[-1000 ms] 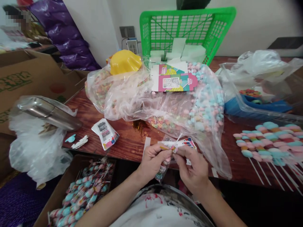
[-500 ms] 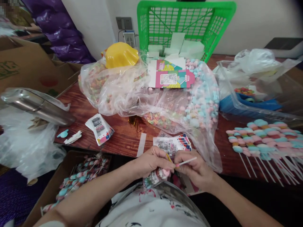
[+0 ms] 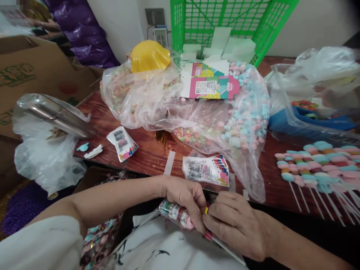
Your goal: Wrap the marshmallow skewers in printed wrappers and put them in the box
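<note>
before your white shirt [image 3: 168, 249], your left hand [image 3: 187, 197] grasps the wrapped candy skewer [image 3: 174, 213], your right hand [image 3: 239, 225] pinching its neck beside the yellow tie [image 3: 206, 210], seemingly fastening it, which calls for steady twisting.

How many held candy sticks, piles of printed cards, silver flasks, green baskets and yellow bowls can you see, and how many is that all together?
Held candy stick: 1
Piles of printed cards: 2
Silver flask: 1
Green basket: 1
Yellow bowl: 1
Total: 6
</note>
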Available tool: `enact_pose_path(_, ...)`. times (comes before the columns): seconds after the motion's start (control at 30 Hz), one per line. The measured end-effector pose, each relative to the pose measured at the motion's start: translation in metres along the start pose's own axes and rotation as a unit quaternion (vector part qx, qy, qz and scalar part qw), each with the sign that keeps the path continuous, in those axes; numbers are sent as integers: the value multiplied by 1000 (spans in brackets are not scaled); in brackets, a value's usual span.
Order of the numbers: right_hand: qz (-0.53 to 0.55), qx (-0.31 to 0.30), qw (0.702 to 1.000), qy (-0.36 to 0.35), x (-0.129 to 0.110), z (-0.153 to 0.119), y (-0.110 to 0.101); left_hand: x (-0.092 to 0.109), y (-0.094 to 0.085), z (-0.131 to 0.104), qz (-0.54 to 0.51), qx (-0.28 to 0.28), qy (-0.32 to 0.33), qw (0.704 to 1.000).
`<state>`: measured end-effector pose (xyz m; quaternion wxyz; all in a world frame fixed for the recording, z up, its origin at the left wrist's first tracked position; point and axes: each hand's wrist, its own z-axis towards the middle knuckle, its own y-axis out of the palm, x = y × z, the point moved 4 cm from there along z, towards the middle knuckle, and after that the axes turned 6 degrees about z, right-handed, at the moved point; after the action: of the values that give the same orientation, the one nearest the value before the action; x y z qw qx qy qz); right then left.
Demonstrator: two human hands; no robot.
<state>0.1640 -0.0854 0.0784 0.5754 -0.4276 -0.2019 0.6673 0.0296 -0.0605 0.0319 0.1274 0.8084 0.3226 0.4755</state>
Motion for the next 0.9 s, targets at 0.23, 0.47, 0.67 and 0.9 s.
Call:
enact_pose_path(0.23, -2, -29, 999, -25, 1, 0, 8, 2, -4, 3, 5, 2, 9, 1000)
enact_pose_path(0.47, -84, -53, 995, 23, 3, 10, 7, 34, -40, -18, 195, -11, -15, 981)
enact_pose_path(0.67, -94, 50, 977, 187, 48, 4, -9, 94, 0, -61, 264, 278, 297, 875)
enact_pose_path(0.9, 270, 211, 855, 389, 44, 16, -23, 74, -2, -37, 405, 316, 427, 744)
